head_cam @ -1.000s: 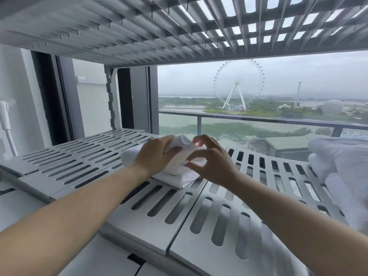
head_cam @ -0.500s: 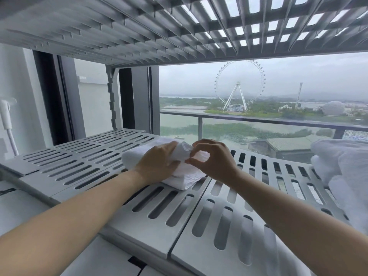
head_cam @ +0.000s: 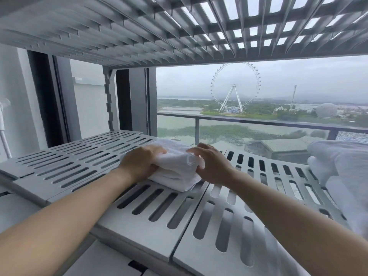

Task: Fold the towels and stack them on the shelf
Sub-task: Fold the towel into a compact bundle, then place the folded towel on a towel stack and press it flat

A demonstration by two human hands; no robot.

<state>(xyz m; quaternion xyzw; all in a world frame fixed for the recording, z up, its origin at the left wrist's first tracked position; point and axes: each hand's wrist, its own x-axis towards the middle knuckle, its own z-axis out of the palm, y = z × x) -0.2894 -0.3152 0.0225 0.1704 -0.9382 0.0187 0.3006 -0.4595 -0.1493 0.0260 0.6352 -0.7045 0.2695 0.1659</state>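
A folded white towel [head_cam: 175,172] lies on the grey slotted shelf [head_cam: 159,212], near its middle. My left hand [head_cam: 141,164] grips the towel's left side, fingers curled over the top and thumb under the fold. My right hand [head_cam: 213,166] presses against the towel's right end, fingers closed on its edge. A pile of white towels [head_cam: 342,168] sits at the far right of the same shelf, partly cut off by the frame.
Another slotted shelf [head_cam: 179,26] hangs close overhead. A grey shelf post [head_cam: 109,100] stands at the back left. Behind the shelf is a large window with a balcony rail [head_cam: 258,121]. A white pipe [head_cam: 3,132] runs down the left wall.
The rolled top layer of the towel has been pressed down flat. Both hands lowered and now clamp the towel's two ends on the shelf.
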